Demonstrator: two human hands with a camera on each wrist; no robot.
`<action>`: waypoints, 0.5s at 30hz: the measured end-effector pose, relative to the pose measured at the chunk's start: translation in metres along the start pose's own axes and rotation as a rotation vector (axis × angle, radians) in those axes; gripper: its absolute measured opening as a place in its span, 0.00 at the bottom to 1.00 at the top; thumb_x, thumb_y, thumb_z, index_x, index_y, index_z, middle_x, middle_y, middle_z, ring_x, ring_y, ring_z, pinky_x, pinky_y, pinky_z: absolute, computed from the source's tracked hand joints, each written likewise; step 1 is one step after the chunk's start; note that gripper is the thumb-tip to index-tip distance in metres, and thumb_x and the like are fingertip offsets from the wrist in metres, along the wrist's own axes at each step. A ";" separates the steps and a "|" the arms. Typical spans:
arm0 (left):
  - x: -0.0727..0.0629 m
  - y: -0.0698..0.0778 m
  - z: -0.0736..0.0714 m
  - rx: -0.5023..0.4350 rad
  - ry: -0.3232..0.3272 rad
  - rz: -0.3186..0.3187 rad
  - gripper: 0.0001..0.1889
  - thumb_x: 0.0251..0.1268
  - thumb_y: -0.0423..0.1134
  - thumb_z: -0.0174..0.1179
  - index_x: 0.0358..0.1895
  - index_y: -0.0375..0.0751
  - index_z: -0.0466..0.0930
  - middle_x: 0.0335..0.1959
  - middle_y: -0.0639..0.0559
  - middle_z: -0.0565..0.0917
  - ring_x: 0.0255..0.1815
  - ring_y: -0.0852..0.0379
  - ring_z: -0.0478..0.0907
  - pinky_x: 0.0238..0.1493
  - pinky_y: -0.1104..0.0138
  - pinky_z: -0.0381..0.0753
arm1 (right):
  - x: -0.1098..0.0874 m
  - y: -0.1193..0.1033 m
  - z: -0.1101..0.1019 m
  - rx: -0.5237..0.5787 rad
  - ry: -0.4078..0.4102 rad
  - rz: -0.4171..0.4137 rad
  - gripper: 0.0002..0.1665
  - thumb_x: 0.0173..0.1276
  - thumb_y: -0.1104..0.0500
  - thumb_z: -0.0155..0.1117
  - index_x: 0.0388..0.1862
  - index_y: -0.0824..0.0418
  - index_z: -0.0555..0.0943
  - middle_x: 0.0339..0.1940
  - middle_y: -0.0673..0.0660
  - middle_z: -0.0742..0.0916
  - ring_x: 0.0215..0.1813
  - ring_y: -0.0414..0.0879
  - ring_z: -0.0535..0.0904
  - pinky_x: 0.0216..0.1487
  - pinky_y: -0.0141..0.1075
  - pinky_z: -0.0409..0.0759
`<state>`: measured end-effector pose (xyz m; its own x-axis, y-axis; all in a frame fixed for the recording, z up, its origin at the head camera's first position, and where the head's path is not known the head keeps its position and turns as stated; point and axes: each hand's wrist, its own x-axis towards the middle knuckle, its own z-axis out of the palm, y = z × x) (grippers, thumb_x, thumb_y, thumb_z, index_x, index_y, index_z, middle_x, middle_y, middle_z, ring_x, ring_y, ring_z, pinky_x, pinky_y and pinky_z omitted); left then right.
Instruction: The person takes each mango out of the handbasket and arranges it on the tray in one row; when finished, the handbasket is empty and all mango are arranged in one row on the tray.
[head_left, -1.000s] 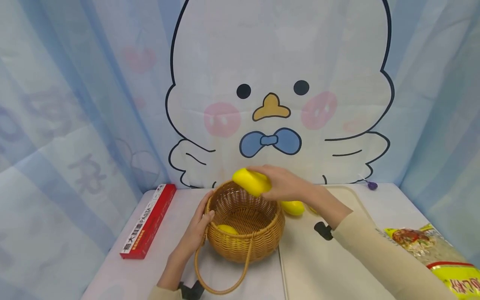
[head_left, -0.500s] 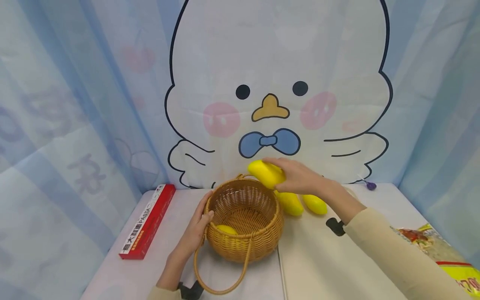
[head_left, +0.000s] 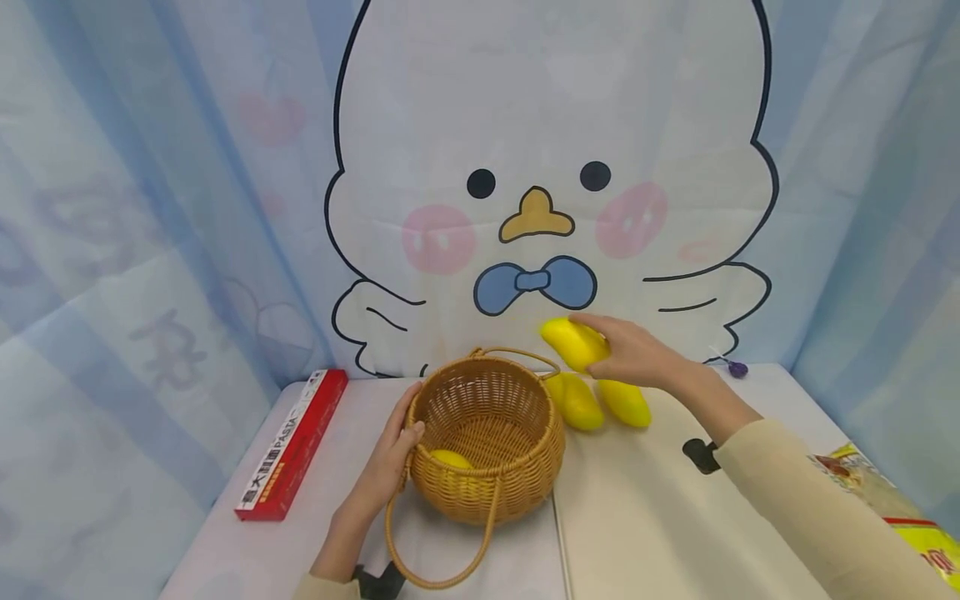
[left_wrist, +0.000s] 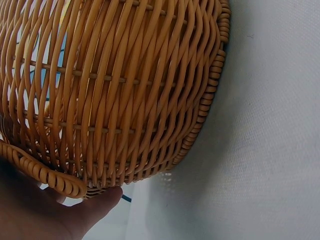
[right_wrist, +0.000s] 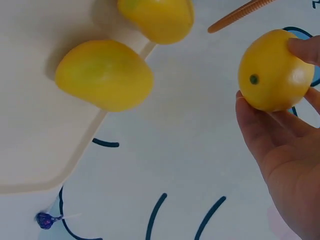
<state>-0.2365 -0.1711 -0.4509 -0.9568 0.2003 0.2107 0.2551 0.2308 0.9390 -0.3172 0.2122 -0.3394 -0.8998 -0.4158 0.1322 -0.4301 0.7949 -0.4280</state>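
Observation:
My right hand point(head_left: 637, 354) grips a yellow mango point(head_left: 573, 342) between thumb and fingers, raised behind and right of the wicker basket point(head_left: 517, 496). In the right wrist view the held mango point(right_wrist: 272, 75) shows its dark stem end. Below that hand, yellow mangoes lie on the cream tray: one point(head_left: 581, 406) close against the basket, another point(head_left: 627, 405) to its right. My left hand point(head_left: 388, 458) holds the basket's left rim, thumb on the near side. Inside the basket sits a mango point(head_left: 452, 459), partly hidden by the rim. The left wrist view shows mostly the woven wall point(left_wrist: 125, 85).
The cream tray point(head_left: 637, 525) covers the table right of the basket. A red pasta box point(head_left: 300, 450) lies to the left. A yellow-labelled food bag point(head_left: 900, 517) is at the right edge, and a small purple lollipop point(head_left: 738, 369) at the back. One basket handle point(head_left: 450, 579) hangs forward.
My right hand has carried the mango from above the basket's opening to the right, over the tray. My left hand stays on the rim.

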 end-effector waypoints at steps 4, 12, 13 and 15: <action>0.000 0.000 0.000 0.002 0.002 -0.006 0.32 0.78 0.44 0.44 0.80 0.60 0.46 0.82 0.56 0.50 0.82 0.48 0.47 0.79 0.43 0.48 | -0.003 0.014 0.001 0.001 -0.011 0.045 0.49 0.60 0.56 0.68 0.79 0.50 0.59 0.76 0.60 0.70 0.73 0.61 0.67 0.71 0.64 0.67; 0.000 -0.001 0.000 -0.002 0.004 -0.016 0.31 0.78 0.43 0.44 0.79 0.68 0.47 0.81 0.58 0.50 0.82 0.48 0.47 0.79 0.43 0.49 | -0.015 0.033 0.001 -0.008 -0.024 0.089 0.47 0.62 0.58 0.67 0.79 0.55 0.59 0.76 0.64 0.70 0.72 0.64 0.68 0.70 0.65 0.67; 0.000 -0.001 0.000 -0.001 0.005 -0.016 0.31 0.78 0.43 0.44 0.78 0.68 0.47 0.81 0.58 0.50 0.82 0.48 0.47 0.79 0.43 0.49 | -0.016 0.035 0.001 -0.008 -0.025 0.096 0.47 0.62 0.57 0.67 0.79 0.55 0.59 0.76 0.64 0.70 0.72 0.64 0.67 0.70 0.65 0.66; 0.000 -0.001 0.000 -0.002 0.004 -0.014 0.31 0.78 0.43 0.44 0.78 0.68 0.47 0.81 0.58 0.50 0.82 0.47 0.47 0.79 0.43 0.49 | -0.018 0.040 0.002 -0.014 -0.027 0.110 0.47 0.63 0.57 0.67 0.79 0.56 0.59 0.76 0.64 0.69 0.73 0.65 0.67 0.70 0.65 0.66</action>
<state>-0.2364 -0.1712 -0.4518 -0.9608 0.1933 0.1988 0.2415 0.2313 0.9424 -0.3181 0.2509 -0.3607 -0.9395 -0.3373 0.0603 -0.3298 0.8424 -0.4261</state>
